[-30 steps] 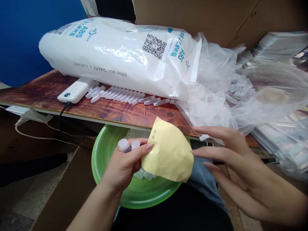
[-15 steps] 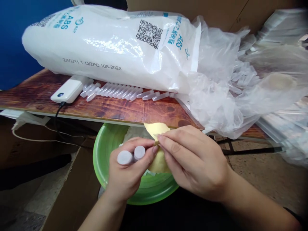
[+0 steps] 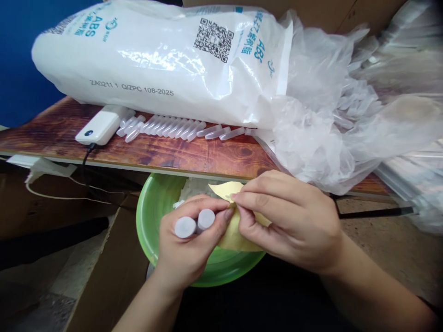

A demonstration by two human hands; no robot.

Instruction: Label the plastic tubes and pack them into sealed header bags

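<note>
My left hand [image 3: 180, 260] is closed around two pale cylindrical pieces with flat round ends [image 3: 185, 227], which stick up between thumb and forefinger. Its thumb and forefinger tips also pinch at a pale yellow sheet [image 3: 238, 239], thin like paper. My right hand [image 3: 297, 223] meets them there, fingertips pressed together on the same sheet, one flap standing up and the rest hanging below. Anything small between the fingertips is hidden. Both hands are over a green basin [image 3: 147, 230] that holds whitish translucent pieces [image 3: 194, 189].
A wooden shelf [image 3: 166, 157] runs along the front. On it are a large white ABS bag [image 3: 145, 60], a white box with a black cable [image 3: 102, 127], a row of small translucent tubes [image 3: 173, 128] and crumpled clear plastic bags [image 3: 311, 143]. A cardboard box [image 3: 107, 267] stands at lower left.
Both hands have shifted slightly to the right with the yellow sheet. The right hand's fingers have changed position on the sheet, and more of its lower part shows. The camera view has moved a little.
</note>
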